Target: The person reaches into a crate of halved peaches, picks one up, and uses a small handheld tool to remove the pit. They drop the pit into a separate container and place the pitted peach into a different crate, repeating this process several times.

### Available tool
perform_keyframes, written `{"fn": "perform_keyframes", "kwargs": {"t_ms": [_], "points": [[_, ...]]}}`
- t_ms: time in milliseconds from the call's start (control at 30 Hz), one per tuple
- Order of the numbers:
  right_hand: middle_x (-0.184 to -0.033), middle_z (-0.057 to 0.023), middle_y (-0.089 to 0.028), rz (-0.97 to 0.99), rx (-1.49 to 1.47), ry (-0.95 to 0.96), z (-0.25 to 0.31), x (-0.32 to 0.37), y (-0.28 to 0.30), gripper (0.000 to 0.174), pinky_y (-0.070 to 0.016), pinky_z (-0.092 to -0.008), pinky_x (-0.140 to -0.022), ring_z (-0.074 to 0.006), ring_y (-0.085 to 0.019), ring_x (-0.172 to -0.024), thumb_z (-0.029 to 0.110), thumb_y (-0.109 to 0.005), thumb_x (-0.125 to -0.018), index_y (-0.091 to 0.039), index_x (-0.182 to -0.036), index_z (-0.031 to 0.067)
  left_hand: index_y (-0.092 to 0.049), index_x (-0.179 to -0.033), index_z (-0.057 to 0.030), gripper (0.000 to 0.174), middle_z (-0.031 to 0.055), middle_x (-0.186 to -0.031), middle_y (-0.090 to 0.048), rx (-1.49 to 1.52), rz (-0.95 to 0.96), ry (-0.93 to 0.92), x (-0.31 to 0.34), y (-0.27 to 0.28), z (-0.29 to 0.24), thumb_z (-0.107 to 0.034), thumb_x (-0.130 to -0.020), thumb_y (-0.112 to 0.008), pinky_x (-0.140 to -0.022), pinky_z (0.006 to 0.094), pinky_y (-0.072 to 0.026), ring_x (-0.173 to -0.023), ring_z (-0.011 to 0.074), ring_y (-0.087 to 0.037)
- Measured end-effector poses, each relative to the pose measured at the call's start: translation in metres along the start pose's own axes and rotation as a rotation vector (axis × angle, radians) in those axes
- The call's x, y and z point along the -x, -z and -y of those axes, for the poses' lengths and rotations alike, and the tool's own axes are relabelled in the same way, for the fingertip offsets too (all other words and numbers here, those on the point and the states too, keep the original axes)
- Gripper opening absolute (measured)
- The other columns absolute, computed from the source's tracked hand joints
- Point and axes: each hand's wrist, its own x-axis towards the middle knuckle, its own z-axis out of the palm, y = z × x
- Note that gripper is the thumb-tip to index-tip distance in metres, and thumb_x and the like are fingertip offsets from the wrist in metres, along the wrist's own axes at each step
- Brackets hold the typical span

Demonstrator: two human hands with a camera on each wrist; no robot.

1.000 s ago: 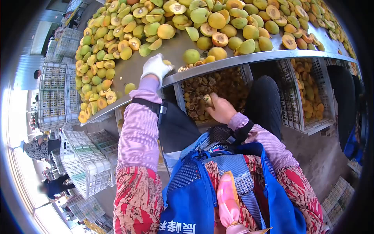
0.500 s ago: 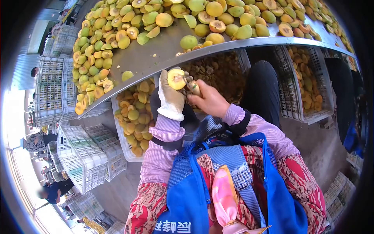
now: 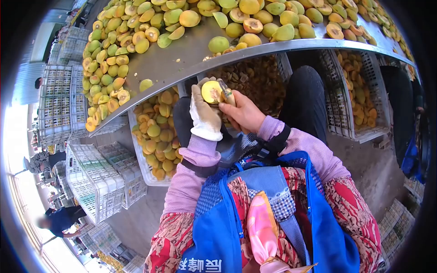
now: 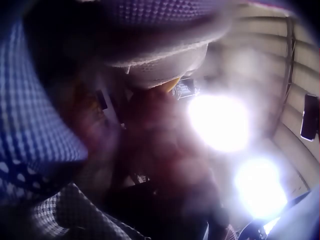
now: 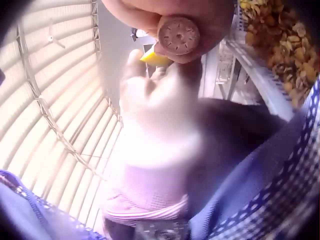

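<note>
In the head view my left hand (image 3: 205, 111), in a white glove soiled at the palm, holds a yellow peach half (image 3: 211, 92) with its cut face up. My bare right hand (image 3: 244, 113) grips a short-handled pitting tool (image 3: 227, 93), whose metal head meets the right side of the cut face. From the right wrist, the round end of the tool's handle (image 5: 178, 36) pokes out of the fist, above the gloved hand (image 5: 160, 110). A yellow edge of the peach half (image 5: 154, 58) shows between the hands. The left wrist view is dark and blurred, with the glove (image 4: 167, 70) near the top.
Many peach halves (image 3: 189, 18) cover the metal table (image 3: 154, 63), whose raised rim (image 3: 291, 44) curves ahead of my hands. Below it stand a crate of peach halves (image 3: 154, 132) at left and a container of scraps (image 3: 255, 75). Another crate (image 3: 339, 102) is to the right of my knee.
My left hand came back from the tabletop with a peach half to in front of my body. My right hand moved up beside it, and the tool now meets the cut face.
</note>
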Motion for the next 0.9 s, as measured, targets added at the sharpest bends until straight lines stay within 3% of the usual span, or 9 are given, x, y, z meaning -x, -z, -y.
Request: {"fn": "perform_keyframes", "kwargs": {"t_ms": [33,67,100,133,167,267,400,533,900], "points": [[-0.07,-0.0104,-0.055,0.022,0.224,-0.051,0.003,0.005,0.0,0.029,-0.0445,-0.031,-0.044,-0.0177,-0.056,-0.053,0.022,-0.058,-0.084,-0.039,-0.095,0.0031,-0.049,-0.105,-0.0021,0.039,0.0145,-0.106,-0.056,-0.002,-0.001,0.002,0.0,0.0,-0.001,-0.037,-0.095,-0.035,-0.086,0.0421,-0.0469,-0.098,0.0292,-0.055],[-0.076,-0.0207,-0.057,-0.081,0.474,0.241,-0.005,0.002,-0.005,0.031,-0.0473,-0.0409,-0.062,-0.0339,-0.06,-0.07,0.021,-0.057,-0.082,-0.038,-0.096,0.0002,-0.049,-0.104,-0.0021,0.04,0.0147,-0.102,-0.057,-0.03,0.002,0.0,0.0,-0.001,-0.002,-0.038,-0.095,-0.035,-0.083,0.0425,-0.0486,-0.094,0.0294,-0.057],[-0.076,-0.0207,-0.057,-0.081,0.474,0.236,-0.01,0.0,-0.003,0.031,-0.0473,-0.0409,-0.062,-0.0339,-0.06,-0.07,0.021,-0.057,-0.082,-0.038,-0.096,0.0002,-0.05,-0.103,-0.002,0.041,0.015,-0.099,-0.058,-0.058,0.002,-0.002,0.001,-0.001,-0.003,-0.039,-0.094,-0.034,-0.079,0.0429,-0.0503,-0.089,0.0297,-0.058],[-0.079,-0.0242,-0.057,-0.085,0.537,0.237,-0.014,0.0,-0.002,0.031,-0.0454,-0.0432,-0.068,-0.0393,-0.057,-0.078,0.019,-0.056,-0.081,-0.037,-0.096,-0.0013,-0.051,-0.1,-0.0023,0.043,0.0147,-0.092,-0.059,-0.102,-0.07,-0.031,0.0,-0.004,0.0,-0.041,-0.094,-0.033,-0.073,0.0422,-0.0526,-0.08,0.029,-0.06],[-0.083,-0.0276,-0.056,-0.091,0.601,0.239,-0.013,0.001,-0.003,0.032,-0.0435,-0.0454,-0.074,-0.0447,-0.054,-0.085,0.018,-0.055,-0.081,-0.037,-0.097,-0.0028,-0.051,-0.1,-0.0023,0.043,0.0147,-0.092,-0.059,-0.102,-0.072,-0.027,0.0,-0.003,0.0,-0.041,-0.094,-0.033,-0.073,0.0422,-0.0526,-0.08,0.029,-0.06],[-0.079,-0.0273,-0.055,-0.079,0.713,0.268,-0.017,-0.002,-0.002,0.029,-0.0439,-0.0447,-0.069,-0.0449,-0.054,-0.081,0.013,-0.054,-0.078,-0.037,-0.097,-0.0014,-0.051,-0.097,-0.0026,0.044,0.0125,-0.093,-0.056,-0.205,-0.042,-0.033,0.002,-0.003,-0.001,-0.044,-0.093,-0.036,-0.069,0.0385,-0.0526,-0.079,0.0257,-0.058],[-0.08,-0.0285,-0.055,-0.091,0.77,0.28,-0.022,-0.005,-0.004,0.029,-0.0442,-0.0445,-0.067,-0.0449,-0.054,-0.081,0.01,-0.053,-0.076,-0.037,-0.096,-0.0015,-0.052,-0.088,-0.003,0.049,0.0125,-0.082,-0.058,-0.159,-0.032,0.012,0.007,-0.011,-0.006,-0.048,-0.093,-0.032,-0.064,0.0369,-0.0529,-0.071,0.0242,-0.059],[-0.079,-0.0285,-0.055,-0.108,0.801,0.28,-0.024,-0.006,-0.006,0.029,-0.0444,-0.0449,-0.068,-0.0446,-0.055,-0.081,0.009,-0.054,-0.076,-0.037,-0.096,-0.0022,-0.051,-0.085,-0.0023,0.055,0.0125,-0.076,-0.058,-0.21,-0.046,-0.093,0.003,-0.008,0.001,-0.052,-0.092,-0.029,-0.061,0.0346,-0.053,-0.067,0.0234,-0.06],[-0.085,-0.0274,-0.058,0.036,0.749,0.155,-0.028,-0.02,0.009,0.027,-0.0458,-0.0432,-0.076,-0.0398,-0.057,-0.089,0.009,-0.057,-0.074,-0.048,-0.095,-0.0049,-0.051,-0.077,-0.0007,0.055,0.0139,-0.071,-0.059,-0.407,-0.15,0.0,-0.006,-0.009,-0.001,-0.051,-0.092,-0.032,-0.056,0.0327,-0.0515,-0.06,0.0238,-0.06]]}}
